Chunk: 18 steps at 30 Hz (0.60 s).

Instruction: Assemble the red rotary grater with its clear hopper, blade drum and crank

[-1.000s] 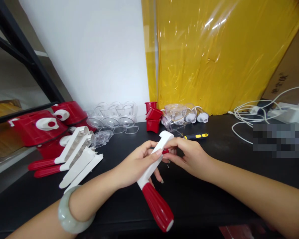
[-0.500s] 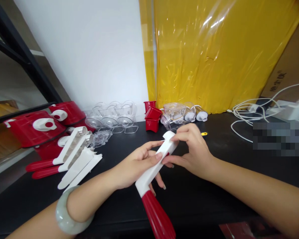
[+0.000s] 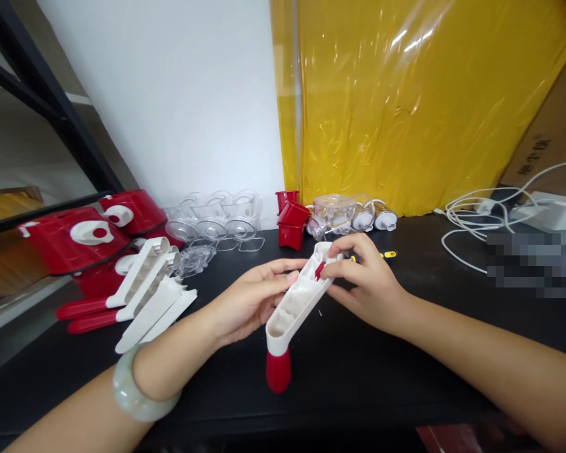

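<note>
My left hand cradles a white plastic handle piece with a red grip, turned so its hollow ribbed inside faces up. My right hand pinches a small red part into the upper end of that hollow. A pale green bangle sits on my left wrist. Both hands hover just above the black table.
White and red handles lie at the left beside red housings. Clear plastic cups, red cups and small drums line the back wall. A yellow-handled screwdriver lies behind my right hand. White cables lie at the right.
The handle piece has rolled over, its hollow side now up and its red grip pointing away from me. My right hand has shifted onto the upper end with the small red part.
</note>
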Tool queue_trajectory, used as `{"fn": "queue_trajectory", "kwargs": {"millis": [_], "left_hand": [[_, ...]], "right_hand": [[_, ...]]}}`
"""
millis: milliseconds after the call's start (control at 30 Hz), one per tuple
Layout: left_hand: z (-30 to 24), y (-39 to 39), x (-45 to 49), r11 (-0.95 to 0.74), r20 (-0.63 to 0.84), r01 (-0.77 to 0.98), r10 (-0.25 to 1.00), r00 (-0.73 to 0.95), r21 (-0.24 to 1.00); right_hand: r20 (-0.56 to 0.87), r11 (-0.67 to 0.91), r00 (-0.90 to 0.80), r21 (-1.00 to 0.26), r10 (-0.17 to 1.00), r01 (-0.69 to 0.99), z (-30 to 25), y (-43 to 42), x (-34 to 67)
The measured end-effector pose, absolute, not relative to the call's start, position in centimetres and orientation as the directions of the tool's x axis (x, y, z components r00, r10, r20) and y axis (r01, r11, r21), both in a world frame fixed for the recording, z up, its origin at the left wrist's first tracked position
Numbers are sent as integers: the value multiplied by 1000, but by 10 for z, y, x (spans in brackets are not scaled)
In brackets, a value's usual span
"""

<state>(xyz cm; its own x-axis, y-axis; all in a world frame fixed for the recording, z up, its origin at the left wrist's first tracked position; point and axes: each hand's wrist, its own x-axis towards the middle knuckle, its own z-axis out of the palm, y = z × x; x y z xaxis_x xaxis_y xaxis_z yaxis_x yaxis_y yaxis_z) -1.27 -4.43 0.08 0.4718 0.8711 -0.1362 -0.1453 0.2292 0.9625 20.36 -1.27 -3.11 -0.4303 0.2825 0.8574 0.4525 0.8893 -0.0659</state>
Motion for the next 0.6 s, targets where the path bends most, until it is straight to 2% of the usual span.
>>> {"fn": "queue_trajectory", "kwargs": {"millis": [167, 300, 400, 600], "left_hand": [[3, -47, -13, 248, -164, -105, 849, 502, 963], [4, -51, -15, 271, -197, -20, 746, 636, 962], [4, -52, -17, 267, -156, -41, 675, 721, 963], [9, -52, -21, 286, -163, -24, 610, 776, 958]], "right_hand": [[858, 875, -420, -66, 295, 480, -34, -14, 202], [889, 842, -363, -44, 278, 537, -34, -13, 201], [904, 833, -336, -39, 265, 552, -33, -13, 199], [911, 820, -336, -3, 238, 572, -31, -15, 197]]}}
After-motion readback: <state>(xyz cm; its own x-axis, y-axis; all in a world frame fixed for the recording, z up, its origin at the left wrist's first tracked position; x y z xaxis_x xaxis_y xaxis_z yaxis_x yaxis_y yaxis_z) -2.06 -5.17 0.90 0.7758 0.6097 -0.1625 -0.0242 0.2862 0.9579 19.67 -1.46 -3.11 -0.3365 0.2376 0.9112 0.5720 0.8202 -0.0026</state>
